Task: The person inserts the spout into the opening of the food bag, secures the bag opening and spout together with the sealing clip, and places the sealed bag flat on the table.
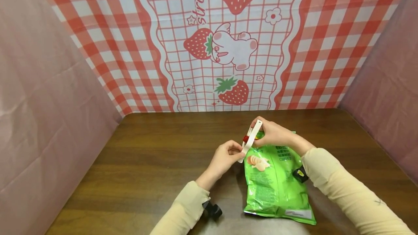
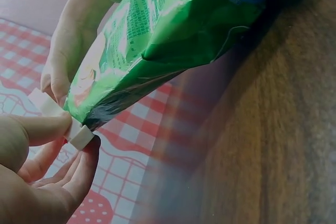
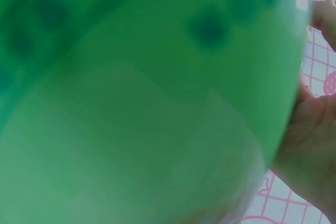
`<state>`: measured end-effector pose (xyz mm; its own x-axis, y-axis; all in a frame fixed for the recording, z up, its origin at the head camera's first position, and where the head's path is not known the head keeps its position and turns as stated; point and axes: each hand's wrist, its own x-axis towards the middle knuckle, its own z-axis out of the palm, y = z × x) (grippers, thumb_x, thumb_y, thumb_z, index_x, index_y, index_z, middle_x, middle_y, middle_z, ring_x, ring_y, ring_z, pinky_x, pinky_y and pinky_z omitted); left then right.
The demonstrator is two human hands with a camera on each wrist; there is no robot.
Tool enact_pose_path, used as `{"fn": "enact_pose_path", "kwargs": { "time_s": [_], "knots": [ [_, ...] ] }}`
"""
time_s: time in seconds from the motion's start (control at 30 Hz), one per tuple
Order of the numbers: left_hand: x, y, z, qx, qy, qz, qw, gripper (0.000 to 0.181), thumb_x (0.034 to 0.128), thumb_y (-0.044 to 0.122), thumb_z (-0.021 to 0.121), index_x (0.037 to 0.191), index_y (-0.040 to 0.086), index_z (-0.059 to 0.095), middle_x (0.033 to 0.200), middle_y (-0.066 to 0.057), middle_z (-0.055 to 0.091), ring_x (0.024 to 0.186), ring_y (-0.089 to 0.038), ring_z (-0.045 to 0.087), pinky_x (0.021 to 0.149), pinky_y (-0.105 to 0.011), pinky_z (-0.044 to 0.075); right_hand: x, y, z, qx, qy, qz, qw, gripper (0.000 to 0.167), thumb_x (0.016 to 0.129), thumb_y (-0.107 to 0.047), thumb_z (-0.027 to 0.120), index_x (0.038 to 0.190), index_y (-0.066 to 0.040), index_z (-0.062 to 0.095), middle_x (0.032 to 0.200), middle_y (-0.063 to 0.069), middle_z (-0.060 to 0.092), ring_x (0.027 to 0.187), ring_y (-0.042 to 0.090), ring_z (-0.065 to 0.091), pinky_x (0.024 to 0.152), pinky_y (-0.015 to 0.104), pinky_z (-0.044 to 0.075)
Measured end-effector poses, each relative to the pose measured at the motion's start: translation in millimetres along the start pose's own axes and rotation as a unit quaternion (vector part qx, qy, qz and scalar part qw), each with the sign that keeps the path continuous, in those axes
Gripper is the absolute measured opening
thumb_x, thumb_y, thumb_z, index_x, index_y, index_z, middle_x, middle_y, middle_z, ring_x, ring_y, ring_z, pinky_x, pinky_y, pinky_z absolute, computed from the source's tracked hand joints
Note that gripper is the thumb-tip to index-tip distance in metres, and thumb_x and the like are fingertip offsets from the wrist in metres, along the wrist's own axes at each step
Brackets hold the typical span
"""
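Observation:
A green snack bag (image 1: 277, 184) lies on the wooden table right of centre, its top end raised between the hands. A white clip (image 1: 252, 140) is at that top corner, its two arms slightly apart in the head view. My left hand (image 1: 224, 158) pinches the clip's lower end; in the left wrist view thumb and fingers hold the white clip (image 2: 80, 136) at the bag's edge. My right hand (image 1: 273, 133) holds the clip's upper end and the bag's top. In the right wrist view the green bag (image 3: 142, 103) hides most of the right hand (image 3: 315, 145).
The brown wooden table (image 1: 147, 169) stretches to both sides of the bag. A red-and-white checked cloth with strawberries (image 1: 233, 42) hangs behind it, and pink cloth (image 1: 49, 100) closes the left side, with more at the right. Black straps sit at both wrists.

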<state>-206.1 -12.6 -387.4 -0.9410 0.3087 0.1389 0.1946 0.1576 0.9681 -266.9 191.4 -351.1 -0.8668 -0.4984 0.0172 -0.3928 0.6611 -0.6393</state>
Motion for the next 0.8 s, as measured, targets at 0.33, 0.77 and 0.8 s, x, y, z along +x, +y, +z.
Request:
{"fn": "enact_pose_path", "kwargs": {
  "time_s": [0.33,0.77,0.8],
  "knots": [
    [20.8,-30.8,3.1,-0.049,-0.031,0.0,0.9983,0.049,0.081,0.001,0.065,0.126,0.006,0.045,0.098,-0.017,0.061,0.078,-0.014,0.06,0.067,-0.024,0.05,0.5,0.6,-3.6,0.031,-0.013,0.007,0.9994,0.056,0.071,-0.023,0.076,0.112,-0.004,0.041,0.089,0.004,0.063,0.081,0.015,0.058,0.068,0.03,0.045],
    [29.3,-35.3,-1.5,-0.058,-0.125,0.018,0.9903,0.045,0.0831,-0.004,0.06,0.125,0.0,0.043,0.106,-0.026,0.055,0.078,-0.012,0.056,0.068,-0.02,0.047,-0.2,3.1,-3.2,0.053,-0.031,0.013,0.998,0.056,0.073,-0.023,0.076,0.112,-0.002,0.041,0.098,0.01,0.061,0.096,0.028,0.059,0.076,0.037,0.048],
    [29.8,-35.8,-0.8,-0.059,-0.132,0.021,0.9893,0.045,0.0833,-0.004,0.059,0.125,-0.001,0.042,0.107,-0.026,0.054,0.079,-0.012,0.056,0.068,-0.02,0.047,0.1,4.4,-3.6,0.053,-0.031,0.017,0.9979,0.058,0.072,-0.024,0.076,0.113,-0.002,0.04,0.101,0.012,0.061,0.101,0.03,0.058,0.078,0.038,0.048]
  ]
}}
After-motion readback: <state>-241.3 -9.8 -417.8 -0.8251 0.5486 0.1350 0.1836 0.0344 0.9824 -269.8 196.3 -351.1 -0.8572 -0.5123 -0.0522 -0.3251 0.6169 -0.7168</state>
